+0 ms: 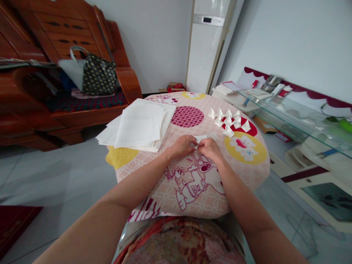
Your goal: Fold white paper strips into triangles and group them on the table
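Note:
A small piece of white paper [200, 138] lies between my two hands over the middle of the table. My left hand [184, 145] is closed with its fingertips on the paper's left side. From the right, my right hand [209, 148] pinches the near edge, its fingertips almost meeting the left ones. Part of the paper is hidden under the fingers. Beyond my right hand stand several folded white paper shapes [228, 121], pointed and grouped in rows. To the left is a loose stack of white sheets [140, 124], some with faint print.
A patterned pink cloth [162, 198] covers the round table. At the right stands a glass-topped cabinet [297, 121] with papers, metal bowls and other items. A wooden bench [129, 84] holding bags [99, 75] is at the left; a tall white appliance [205, 55] is behind.

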The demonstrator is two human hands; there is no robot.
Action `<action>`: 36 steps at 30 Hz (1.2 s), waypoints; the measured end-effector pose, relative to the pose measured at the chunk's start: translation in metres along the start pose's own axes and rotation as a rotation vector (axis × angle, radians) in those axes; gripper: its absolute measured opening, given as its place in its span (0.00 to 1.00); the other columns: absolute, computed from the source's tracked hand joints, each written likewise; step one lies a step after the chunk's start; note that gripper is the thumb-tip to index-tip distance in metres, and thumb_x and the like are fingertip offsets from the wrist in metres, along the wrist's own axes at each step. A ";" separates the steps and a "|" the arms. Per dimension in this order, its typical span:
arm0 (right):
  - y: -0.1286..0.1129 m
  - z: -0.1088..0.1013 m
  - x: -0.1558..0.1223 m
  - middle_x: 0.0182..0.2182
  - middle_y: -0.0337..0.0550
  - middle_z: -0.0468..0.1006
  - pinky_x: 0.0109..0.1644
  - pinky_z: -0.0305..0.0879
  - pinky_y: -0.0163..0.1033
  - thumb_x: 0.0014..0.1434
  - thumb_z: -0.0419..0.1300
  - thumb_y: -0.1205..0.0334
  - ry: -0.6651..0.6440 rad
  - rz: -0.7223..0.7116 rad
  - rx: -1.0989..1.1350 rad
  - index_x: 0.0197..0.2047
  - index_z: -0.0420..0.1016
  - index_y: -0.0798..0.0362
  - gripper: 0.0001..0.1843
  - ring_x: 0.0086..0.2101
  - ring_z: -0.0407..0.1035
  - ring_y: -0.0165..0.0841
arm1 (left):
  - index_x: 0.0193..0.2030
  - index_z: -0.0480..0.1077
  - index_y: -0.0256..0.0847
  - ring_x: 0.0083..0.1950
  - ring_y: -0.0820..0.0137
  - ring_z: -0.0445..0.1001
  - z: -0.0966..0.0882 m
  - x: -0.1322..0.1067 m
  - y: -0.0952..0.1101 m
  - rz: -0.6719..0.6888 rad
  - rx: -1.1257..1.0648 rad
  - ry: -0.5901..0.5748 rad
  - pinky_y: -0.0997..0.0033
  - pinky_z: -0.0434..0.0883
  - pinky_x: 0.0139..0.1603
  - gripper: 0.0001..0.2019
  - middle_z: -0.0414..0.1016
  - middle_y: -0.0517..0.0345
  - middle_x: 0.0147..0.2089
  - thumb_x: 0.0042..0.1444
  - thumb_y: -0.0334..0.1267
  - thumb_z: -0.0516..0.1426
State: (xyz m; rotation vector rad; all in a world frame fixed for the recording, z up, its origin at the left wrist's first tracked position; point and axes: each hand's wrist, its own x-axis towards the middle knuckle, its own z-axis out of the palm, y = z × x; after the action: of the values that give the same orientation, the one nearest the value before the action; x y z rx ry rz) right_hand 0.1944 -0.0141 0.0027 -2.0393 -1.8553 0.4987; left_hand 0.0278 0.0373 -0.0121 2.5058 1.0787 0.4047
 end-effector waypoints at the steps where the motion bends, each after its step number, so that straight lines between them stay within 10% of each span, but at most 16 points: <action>1: -0.001 0.000 0.000 0.29 0.44 0.84 0.34 0.62 0.36 0.50 0.67 0.69 -0.011 0.012 -0.007 0.32 0.87 0.51 0.07 0.33 0.76 0.36 | 0.51 0.83 0.40 0.61 0.60 0.78 0.000 0.000 0.000 0.002 -0.004 -0.003 0.66 0.70 0.66 0.19 0.80 0.52 0.61 0.53 0.28 0.61; 18: 0.039 -0.016 0.006 0.22 0.39 0.79 0.32 0.65 0.36 0.52 0.62 0.68 0.232 0.058 0.268 0.29 0.82 0.54 0.06 0.25 0.73 0.34 | 0.49 0.82 0.40 0.60 0.61 0.78 0.000 0.000 0.001 -0.016 -0.038 0.000 0.63 0.71 0.66 0.16 0.79 0.52 0.61 0.53 0.30 0.63; 26: 0.020 0.005 0.009 0.30 0.44 0.85 0.37 0.66 0.36 0.52 0.68 0.67 0.086 -0.094 0.090 0.32 0.85 0.53 0.03 0.31 0.75 0.34 | 0.51 0.78 0.38 0.57 0.58 0.77 0.007 0.001 0.006 -0.012 0.003 0.074 0.61 0.72 0.63 0.17 0.81 0.48 0.53 0.52 0.31 0.63; 36: 0.023 0.005 0.008 0.30 0.42 0.84 0.36 0.65 0.36 0.54 0.68 0.68 0.060 -0.105 0.090 0.34 0.85 0.53 0.04 0.29 0.74 0.33 | 0.62 0.73 0.47 0.72 0.58 0.67 -0.014 -0.007 -0.029 0.181 -0.112 -0.109 0.54 0.64 0.72 0.28 0.67 0.51 0.72 0.54 0.27 0.63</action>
State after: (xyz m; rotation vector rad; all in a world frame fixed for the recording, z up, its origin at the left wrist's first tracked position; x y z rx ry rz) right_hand 0.2130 -0.0078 -0.0132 -1.8674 -1.8590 0.4781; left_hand -0.0013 0.0536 -0.0135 2.5018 0.7700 0.3624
